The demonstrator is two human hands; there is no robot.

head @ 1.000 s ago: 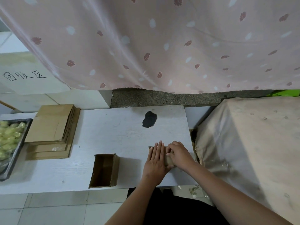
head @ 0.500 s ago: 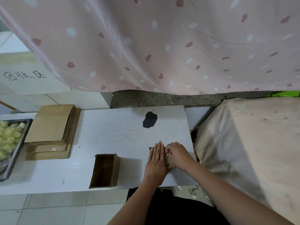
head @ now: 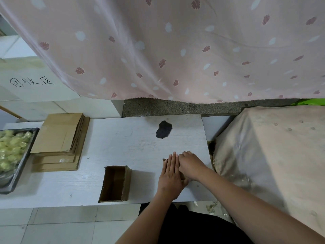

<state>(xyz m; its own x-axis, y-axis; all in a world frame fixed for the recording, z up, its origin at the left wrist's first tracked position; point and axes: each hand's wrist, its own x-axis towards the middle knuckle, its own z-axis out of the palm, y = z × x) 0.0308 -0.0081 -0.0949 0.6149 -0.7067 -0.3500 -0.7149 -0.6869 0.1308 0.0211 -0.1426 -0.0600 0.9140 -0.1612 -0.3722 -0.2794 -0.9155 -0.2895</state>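
Our left hand lies flat, fingers straight, pressing one cardboard piece onto the near right of the white table. Our right hand rests curled on it; we cannot tell whether it grips. To the left we count one open box, then one stack of flat cartons and one tray. A far-left sign reads "回收区".

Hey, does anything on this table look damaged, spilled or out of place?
Yes: a dark, irregular patch on the white table, beyond the left hand and right hand, looks like a stain or worn surface; I cannot tell which. Clear scraps litter the floor near the table's right corner. The cardboard stack and open box look tidy.
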